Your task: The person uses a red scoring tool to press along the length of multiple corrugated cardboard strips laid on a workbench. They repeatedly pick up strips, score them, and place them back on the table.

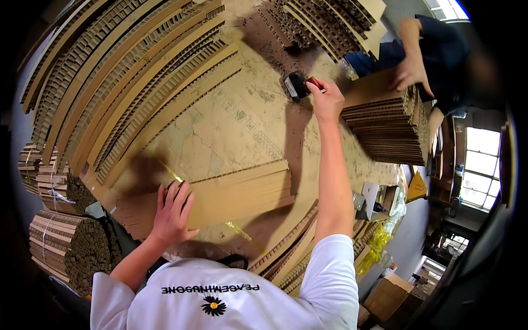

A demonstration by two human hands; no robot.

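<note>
My left hand (173, 213) lies with fingers spread on a flat stack of brown cardboard strips (242, 190). A thin shiny yellow strap (240, 231) shows on both long sides of that stack; its middle is hidden. Out at arm's length, my right hand (329, 102) is closed round the red handle of a black block-headed tool (297, 86). The tool's head has a greyish face and its exact kind is unclear. It is held over the far part of the worktable (231, 118), right of the printed marks there.
Long honeycomb cardboard strips (132, 71) fill the left side, with tied bundles (71, 247) beyond the table edge. More strips (330, 22) lie at the far side. On the right, a co-worker's hand (411, 74) rests by a cardboard stack (388, 124). Yellow strapping (377, 247) hangs near the right edge.
</note>
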